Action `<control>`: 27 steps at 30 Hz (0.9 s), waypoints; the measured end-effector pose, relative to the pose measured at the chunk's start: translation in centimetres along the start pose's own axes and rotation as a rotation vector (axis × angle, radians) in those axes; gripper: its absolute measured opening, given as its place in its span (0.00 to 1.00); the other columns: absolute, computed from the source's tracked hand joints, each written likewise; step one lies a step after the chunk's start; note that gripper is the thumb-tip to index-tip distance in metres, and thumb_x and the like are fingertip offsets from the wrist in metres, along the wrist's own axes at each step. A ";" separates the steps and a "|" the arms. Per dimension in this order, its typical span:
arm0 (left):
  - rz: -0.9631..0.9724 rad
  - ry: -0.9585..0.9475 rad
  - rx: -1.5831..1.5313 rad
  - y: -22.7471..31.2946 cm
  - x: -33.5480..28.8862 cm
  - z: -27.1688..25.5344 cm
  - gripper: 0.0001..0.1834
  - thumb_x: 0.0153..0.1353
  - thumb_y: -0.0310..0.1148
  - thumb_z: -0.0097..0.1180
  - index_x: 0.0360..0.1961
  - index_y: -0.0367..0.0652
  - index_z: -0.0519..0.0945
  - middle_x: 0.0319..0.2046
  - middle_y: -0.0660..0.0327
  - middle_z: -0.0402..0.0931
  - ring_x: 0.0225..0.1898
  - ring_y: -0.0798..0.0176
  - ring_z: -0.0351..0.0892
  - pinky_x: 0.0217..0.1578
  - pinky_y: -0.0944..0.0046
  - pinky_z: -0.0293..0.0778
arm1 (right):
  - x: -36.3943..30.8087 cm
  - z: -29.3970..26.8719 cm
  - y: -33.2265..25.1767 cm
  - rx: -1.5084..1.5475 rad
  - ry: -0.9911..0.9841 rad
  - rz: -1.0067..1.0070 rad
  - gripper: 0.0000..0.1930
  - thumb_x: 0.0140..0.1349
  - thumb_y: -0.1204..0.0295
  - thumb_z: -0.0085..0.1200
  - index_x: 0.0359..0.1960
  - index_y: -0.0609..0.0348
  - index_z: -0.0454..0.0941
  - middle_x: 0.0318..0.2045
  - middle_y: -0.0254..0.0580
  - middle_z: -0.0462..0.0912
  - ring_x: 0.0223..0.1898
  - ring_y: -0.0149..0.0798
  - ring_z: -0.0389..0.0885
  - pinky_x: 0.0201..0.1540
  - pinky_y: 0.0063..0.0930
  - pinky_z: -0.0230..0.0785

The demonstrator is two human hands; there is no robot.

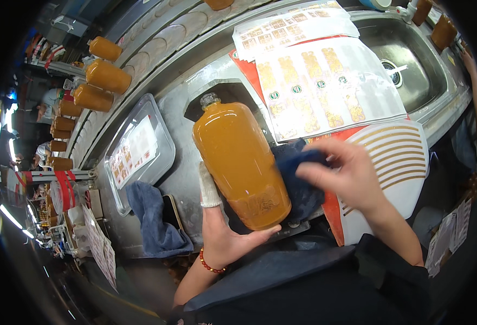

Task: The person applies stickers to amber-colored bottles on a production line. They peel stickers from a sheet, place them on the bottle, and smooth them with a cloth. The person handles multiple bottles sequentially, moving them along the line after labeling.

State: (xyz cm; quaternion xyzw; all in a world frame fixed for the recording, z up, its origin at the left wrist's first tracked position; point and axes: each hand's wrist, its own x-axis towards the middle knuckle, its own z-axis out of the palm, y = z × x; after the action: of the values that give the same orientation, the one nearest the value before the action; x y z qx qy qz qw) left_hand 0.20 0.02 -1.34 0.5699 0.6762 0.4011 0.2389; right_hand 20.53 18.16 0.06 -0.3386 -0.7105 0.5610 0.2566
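Note:
A large amber-orange glass bottle [241,162] lies tilted in front of me, its clear stopper-like neck pointing away. My left hand [225,230] is closed around the bottle's lower left side, with the thumb under its base; a white fabric cover sits on one finger. At the bottle's right, a dark blue cloth [303,187] lies bunched against it. My right hand [347,173] pinches an edge of this cloth between thumb and fingers, slightly blurred. A raised design marks the bottle's lower front.
Sheets of gold-printed stickers [314,86] lie beyond the bottle, and white pieces with gold stripes [393,162] lie right. A clear tray [165,146], another blue cloth [154,222] and a phone-like object [172,210] are left. A sink [412,38] stands far right; filled bottles [108,76] line a conveyor.

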 end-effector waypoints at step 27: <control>-0.032 0.117 -0.067 -2.1 0.3 1.7 0.66 0.48 0.44 0.82 0.78 0.31 0.51 0.74 0.35 0.55 0.77 0.33 0.54 0.75 0.45 0.55 | 2.1 -1.2 -4.4 -0.526 0.080 -0.310 0.13 0.57 0.83 0.68 0.44 0.60 0.89 0.30 0.37 0.82 0.29 0.29 0.76 0.34 0.25 0.67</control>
State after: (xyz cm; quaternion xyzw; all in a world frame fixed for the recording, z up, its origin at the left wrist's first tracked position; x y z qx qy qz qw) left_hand 0.20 0.70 -3.96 0.5263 0.6842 0.4525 0.2240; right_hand 19.21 19.90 4.61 -0.3030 -0.8639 0.2981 0.2702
